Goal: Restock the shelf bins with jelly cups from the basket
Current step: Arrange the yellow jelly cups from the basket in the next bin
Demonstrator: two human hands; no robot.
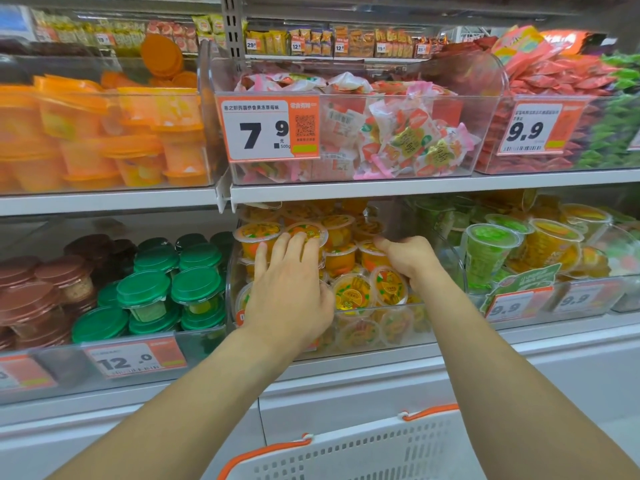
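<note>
Orange jelly cups (349, 268) fill the clear shelf bin (450, 258) on the lower shelf, and both hands are inside it. Left hand (291, 292) lies flat over the pile with fingers straight and spread, the fingertips touching a cup near the top of the heap. Right hand (410, 258) sits to its right, fingers curled down among the cups; whether it actually grips one cannot be told, since the fingertips are hidden. Both bare forearms reach up from the bottom of the view. Below them, between the arms, stands a white basket (363, 452) with orange handles; its inside is out of sight. Left of the bin sit green-lidded tubs (173, 285) and brown-lidded tubs (41, 282) behind a 12.0 price tag (126, 360). To the right are green and yellow cups (512, 251). On the shelf above, a bin of pink-wrapped sweets carries a 7.9 price tag (268, 128), with orange-lidded tubs (104, 133) on its left
</note>
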